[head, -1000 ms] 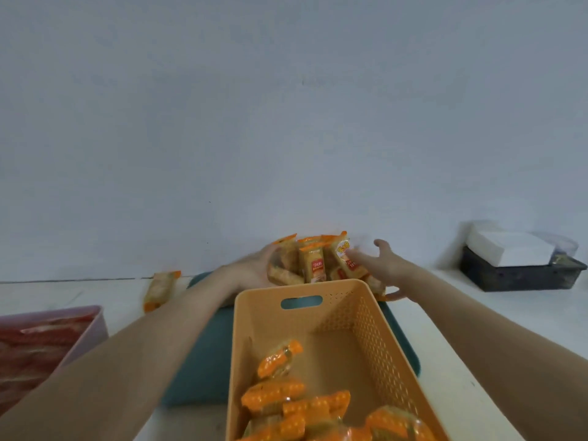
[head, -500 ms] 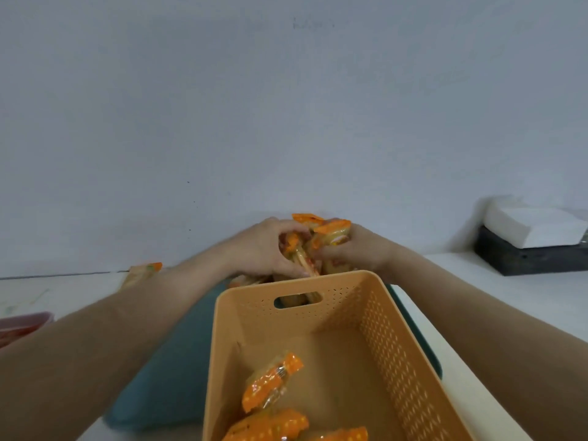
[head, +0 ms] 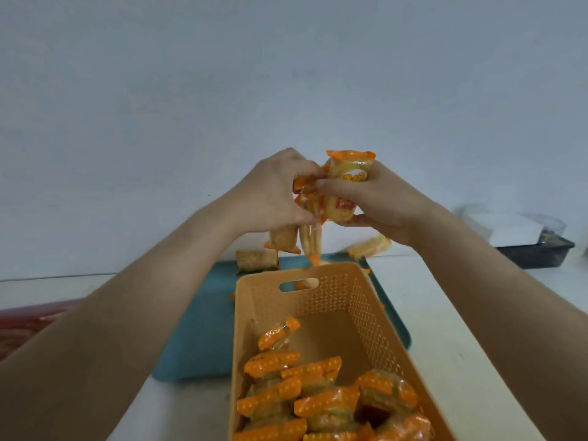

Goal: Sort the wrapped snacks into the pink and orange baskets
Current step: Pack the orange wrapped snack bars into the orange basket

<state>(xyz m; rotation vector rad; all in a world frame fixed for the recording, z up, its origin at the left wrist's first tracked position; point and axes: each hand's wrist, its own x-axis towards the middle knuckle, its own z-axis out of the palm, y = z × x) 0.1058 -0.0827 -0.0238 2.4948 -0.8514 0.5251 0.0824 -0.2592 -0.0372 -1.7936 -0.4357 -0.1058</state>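
**Two-handed snack grab above the orange basket, looked sketchy**

So the left hand [head: 273, 192] and right hand [head: 381, 205] were pressed together, both clenched round one bunch of wrapped snacks [head: 348, 173], held up above the far end of the orange basket [head: 359, 300].

My worry: a couple of packs dangled out the bottom of that grip right over the far rim. If they slipped, they'd probably land on the teal tray [head: 203, 329] behind the basket instead of inside.

Counts: at least four packs in the bunch, roughly ten piled in the basket's near end (too overlapped to be sure), and two strays beyond the far end, one loose pack [head: 256, 260] and one blurred pack [head: 370, 246]. Only a sliver of one pink basket [head: 28, 323] showed, far left of the orange one.
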